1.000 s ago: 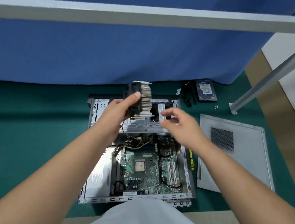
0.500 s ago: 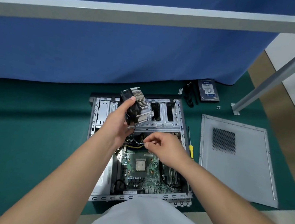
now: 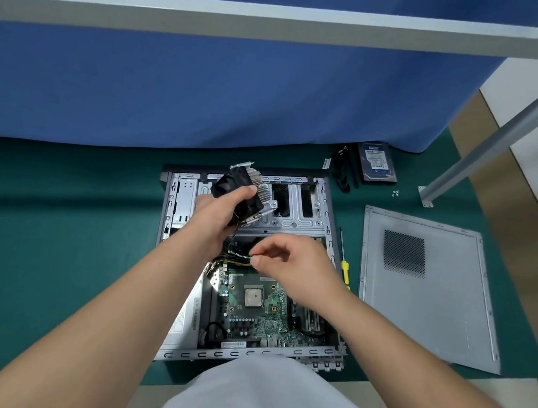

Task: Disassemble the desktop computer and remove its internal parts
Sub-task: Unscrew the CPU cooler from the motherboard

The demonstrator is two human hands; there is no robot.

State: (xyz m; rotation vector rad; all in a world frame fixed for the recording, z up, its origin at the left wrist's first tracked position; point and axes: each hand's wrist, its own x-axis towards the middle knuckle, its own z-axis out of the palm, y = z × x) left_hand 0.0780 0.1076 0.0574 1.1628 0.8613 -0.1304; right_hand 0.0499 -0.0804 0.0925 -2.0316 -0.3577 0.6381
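The open desktop case (image 3: 329, 205) lies flat on the green mat, its green motherboard (image 3: 256, 309) and bare CPU (image 3: 253, 296) exposed. My left hand (image 3: 217, 214) grips the CPU cooler (image 3: 248, 194), a black fan on silver fins, and holds it tilted above the drive cage. A thin cable (image 3: 236, 254) runs down from the cooler toward the board. My right hand (image 3: 293, 266) pinches that cable just above the motherboard's upper edge.
The removed side panel (image 3: 427, 295) lies to the right of the case. A yellow-handled screwdriver (image 3: 343, 266) lies between them. A hard drive (image 3: 377, 163), black cables (image 3: 343, 172) and small screws (image 3: 395, 193) sit at the back right. A metal frame leg (image 3: 499, 132) slants down there.
My right hand dropped from beside the cooler down to the cable and pinched it. My left hand lowered and tilted the cooler a little.
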